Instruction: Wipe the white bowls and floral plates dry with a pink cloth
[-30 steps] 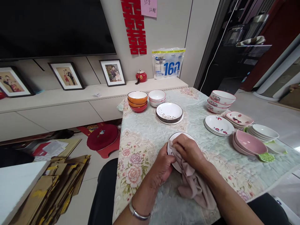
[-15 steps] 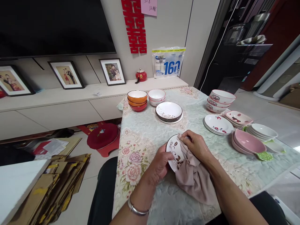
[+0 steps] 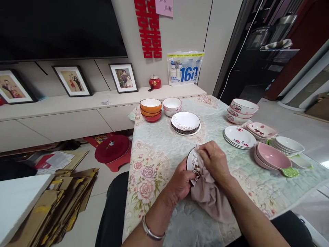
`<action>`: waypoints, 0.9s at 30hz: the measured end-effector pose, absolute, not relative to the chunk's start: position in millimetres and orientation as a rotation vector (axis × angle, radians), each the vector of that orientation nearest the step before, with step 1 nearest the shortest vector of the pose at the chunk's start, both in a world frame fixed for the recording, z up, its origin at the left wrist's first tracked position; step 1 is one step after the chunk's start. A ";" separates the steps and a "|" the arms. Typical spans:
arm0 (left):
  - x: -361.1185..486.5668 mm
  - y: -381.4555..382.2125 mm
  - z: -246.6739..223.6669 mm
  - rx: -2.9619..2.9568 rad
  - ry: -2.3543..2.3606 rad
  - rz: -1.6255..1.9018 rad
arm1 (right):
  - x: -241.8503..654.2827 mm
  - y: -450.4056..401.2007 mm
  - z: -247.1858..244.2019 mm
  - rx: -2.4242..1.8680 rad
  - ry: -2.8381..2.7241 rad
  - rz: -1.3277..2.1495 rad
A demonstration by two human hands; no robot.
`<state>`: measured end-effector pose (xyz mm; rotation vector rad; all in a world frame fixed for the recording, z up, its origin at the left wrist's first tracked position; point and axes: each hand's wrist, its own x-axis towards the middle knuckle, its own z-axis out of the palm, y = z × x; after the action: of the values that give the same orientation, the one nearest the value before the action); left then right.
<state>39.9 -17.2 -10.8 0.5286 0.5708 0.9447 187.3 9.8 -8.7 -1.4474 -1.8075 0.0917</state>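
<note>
A white plate point(image 3: 192, 163) with a dark rim and brown flower pattern is tilted up over the near part of the table. My left hand point(image 3: 181, 179) grips its left edge, thumb on the patterned face. My right hand point(image 3: 214, 160) is closed on a dusty-pink cloth point(image 3: 212, 197) and presses it against the plate's upper right rim. The cloth covers the plate's right side and hangs down in folds toward the tablecloth. Beyond my hands lies a stack of similar dark-rimmed plates point(image 3: 185, 121).
Orange and red bowls point(image 3: 150, 110) and pink-rimmed bowls point(image 3: 172, 105) stand at the back of the table point(image 3: 151, 151). On the right are flowered plates point(image 3: 240, 136), tall bowls point(image 3: 243, 110), pink handled dishes point(image 3: 273, 156) and small white dishes point(image 3: 289, 144). A red stool point(image 3: 113, 151) stands to the left.
The plate has turned more on edge and moved slightly right, with my left hand following. My right hand has shifted a little left with the cloth along the rim.
</note>
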 end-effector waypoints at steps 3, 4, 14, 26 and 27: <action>40.3 -18.1 -15.8 0.529 0.598 0.955 | 167.6 -0.1 -3.2 -1.198 -1.968 0.314; 40.2 -18.3 -16.6 0.537 0.603 0.964 | 163.6 -1.9 -1.9 -1.132 -2.020 0.361; 36.0 -16.7 -7.7 0.600 0.565 0.905 | 222.7 23.8 -14.3 -1.652 -1.779 0.023; 36.8 -18.3 -15.9 0.612 0.607 0.912 | 175.4 4.6 0.1 -1.327 -2.076 0.113; 36.5 -18.2 -14.5 0.618 0.605 0.908 | 181.4 7.0 0.0 -1.367 -2.059 0.057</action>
<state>36.5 -18.2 -14.5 0.6182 0.6051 0.9082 181.4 7.0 0.0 -1.3667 -2.0589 0.0570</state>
